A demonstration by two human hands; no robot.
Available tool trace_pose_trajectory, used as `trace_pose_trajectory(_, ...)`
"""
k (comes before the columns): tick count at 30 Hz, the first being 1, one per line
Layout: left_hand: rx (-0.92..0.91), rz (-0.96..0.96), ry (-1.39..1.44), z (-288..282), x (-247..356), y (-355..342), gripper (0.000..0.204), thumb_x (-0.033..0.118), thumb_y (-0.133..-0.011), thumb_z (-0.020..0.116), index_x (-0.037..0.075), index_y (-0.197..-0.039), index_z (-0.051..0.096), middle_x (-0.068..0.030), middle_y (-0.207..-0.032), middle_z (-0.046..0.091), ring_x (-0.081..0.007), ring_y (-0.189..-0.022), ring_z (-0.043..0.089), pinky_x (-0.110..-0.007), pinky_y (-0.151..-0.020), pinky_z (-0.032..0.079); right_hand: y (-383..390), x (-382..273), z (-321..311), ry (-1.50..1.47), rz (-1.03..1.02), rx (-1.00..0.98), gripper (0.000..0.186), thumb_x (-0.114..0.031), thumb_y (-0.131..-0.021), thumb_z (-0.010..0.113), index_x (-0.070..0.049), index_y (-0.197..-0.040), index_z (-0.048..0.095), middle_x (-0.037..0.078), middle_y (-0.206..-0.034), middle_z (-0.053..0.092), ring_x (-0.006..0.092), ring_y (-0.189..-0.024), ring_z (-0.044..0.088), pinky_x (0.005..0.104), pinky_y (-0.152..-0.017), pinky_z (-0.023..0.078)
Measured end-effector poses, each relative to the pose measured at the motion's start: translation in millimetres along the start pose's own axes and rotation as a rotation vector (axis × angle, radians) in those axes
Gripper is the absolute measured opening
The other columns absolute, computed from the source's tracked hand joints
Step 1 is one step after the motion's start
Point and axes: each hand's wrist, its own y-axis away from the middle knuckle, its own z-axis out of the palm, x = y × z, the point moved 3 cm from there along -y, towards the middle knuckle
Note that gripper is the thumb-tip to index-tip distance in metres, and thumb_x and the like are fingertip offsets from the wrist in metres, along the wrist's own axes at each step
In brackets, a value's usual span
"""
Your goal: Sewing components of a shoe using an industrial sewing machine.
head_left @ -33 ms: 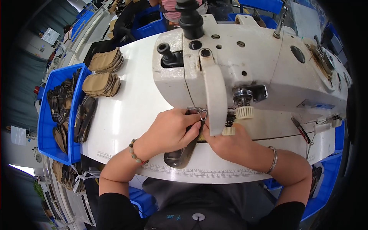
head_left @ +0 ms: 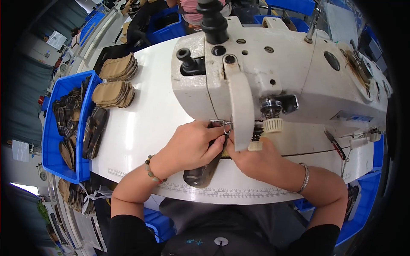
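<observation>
One blue bin (head_left: 48,145) of plaid pieces (head_left: 64,115) and two tan stacks (head_left: 113,94), seemingly kept leftward for reach; left hand (head_left: 192,145), grip pinched closed on one dark piece (head_left: 200,176) lying slantwise below the white sewing machine (head_left: 273,59), apparently to steady it; right hand (head_left: 256,158) alongside, grip partly hidden, hold undeterminable.

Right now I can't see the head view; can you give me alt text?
A person's left hand pinches a dark piece at a white sewing machine, the right hand close beside it, partly hidden by the machine. Two tan stacks sit leftward on the white table, near a blue bin of dark plaid pieces.
</observation>
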Motion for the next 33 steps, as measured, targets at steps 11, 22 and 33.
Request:
trace_pose_trajectory(11,0.003,-0.107,0.095,6,2,1,0.032,0.021,-0.091,0.057,0.001,-0.111,0.070,-0.0210,-0.095,0.067,-0.0364,-0.082,0.067,-0.043,-0.073,0.056,2,4,1,0.024,0.029,-0.027,0.030,-0.007,-0.075,0.064,0.003,-0.103,0.067,0.012,-0.078,0.068,0.0219,-0.060,0.067,0.0333,-0.052,0.052)
trace_pose_trajectory(22,0.305,0.361,-0.216,-19,11,14,0.024,0.021,-0.081,0.074,0.007,-0.064,0.065,-0.0051,-0.085,0.064,-0.0239,-0.088,0.065,-0.035,-0.072,0.055,17,10,31,0.035,-0.061,-0.097,0.029,-0.010,-0.074,0.063,0.001,-0.101,0.066,0.012,-0.074,0.065,0.0220,-0.056,0.064,0.0336,-0.048,0.050)
trace_pose_trajectory(33,0.332,0.696,0.161,-24,2,19,0.032,0.018,-0.078,0.073,0.008,-0.056,0.051,-0.0038,-0.063,0.049,-0.0227,-0.063,0.055,-0.041,-0.072,0.051,17,-48,-14,-0.035,-0.379,-0.063,0.027,-0.016,-0.075,0.060,0.003,-0.092,0.070,0.011,-0.073,0.065,0.0098,-0.045,0.053,0.0237,-0.040,0.039)
